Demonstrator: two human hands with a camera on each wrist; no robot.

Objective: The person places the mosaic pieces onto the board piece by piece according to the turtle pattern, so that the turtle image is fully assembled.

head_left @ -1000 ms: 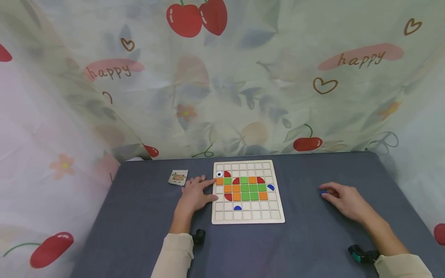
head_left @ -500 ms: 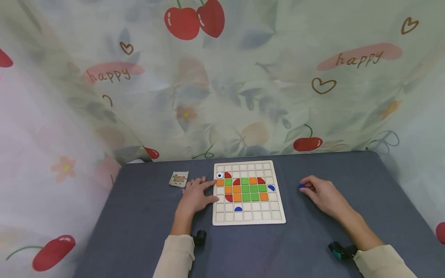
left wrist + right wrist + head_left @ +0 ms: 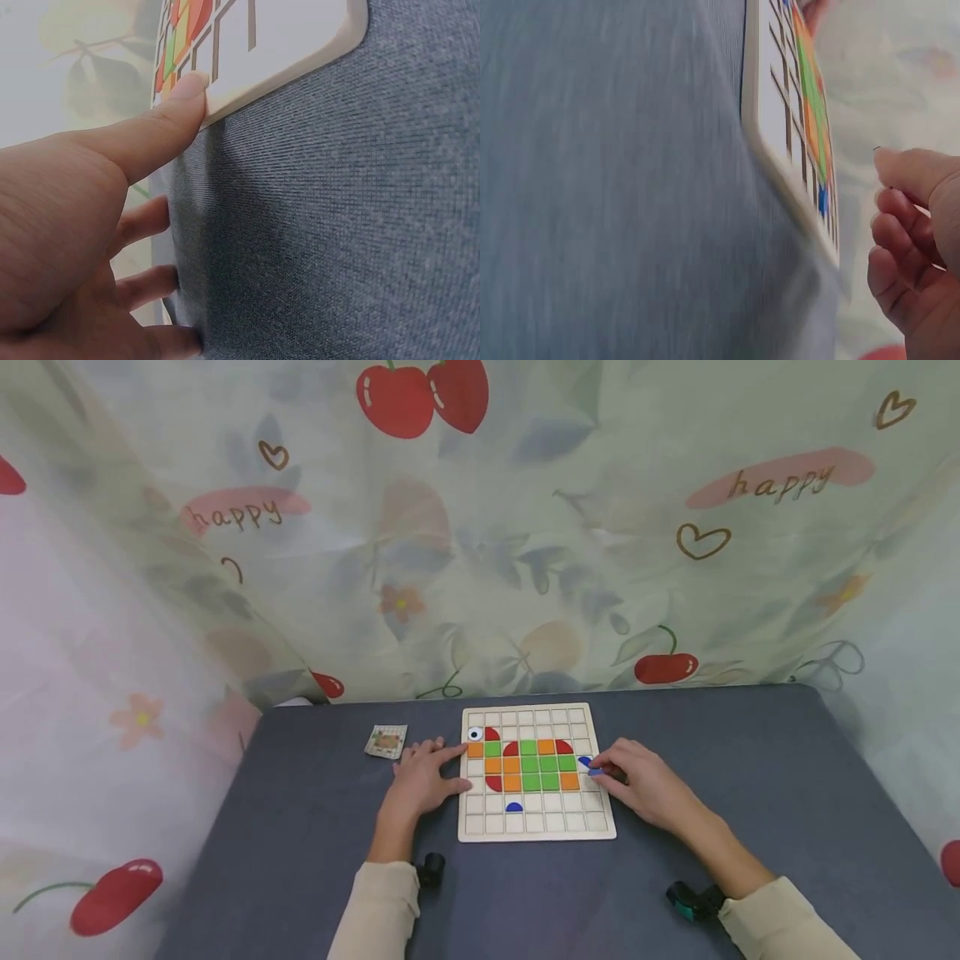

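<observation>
A pale wooden grid board (image 3: pixel 480 828) lies on the table, holding orange, green and red tiles and a round eye tile (image 3: pixel 475 734). My left hand (image 3: pixel 420 783) rests its thumb and index fingertip on the board's left edge; in the left wrist view the thumb (image 3: pixel 187 86) touches the rim and the other fingers are spread. Over the board's right edge, my right hand (image 3: pixel 651 783) pinches a small blue piece (image 3: pixel 595 772) between thumb and fingers. Just beside it sits a blue half-circle tile (image 3: pixel 584 762). Another blue half-circle tile (image 3: pixel 513 807) lies lower on the grid.
A small printed card (image 3: pixel 386 742) lies left of the board, just beyond my left fingers. The dark table cloth (image 3: pixel 337 827) runs back to a patterned curtain (image 3: pixel 510 543). A black wrist camera (image 3: pixel 693 902) sits on my right wrist.
My right hand has moved left across the table to the board's right edge, carrying the blue piece. The left hand has stayed on the board's left edge.
</observation>
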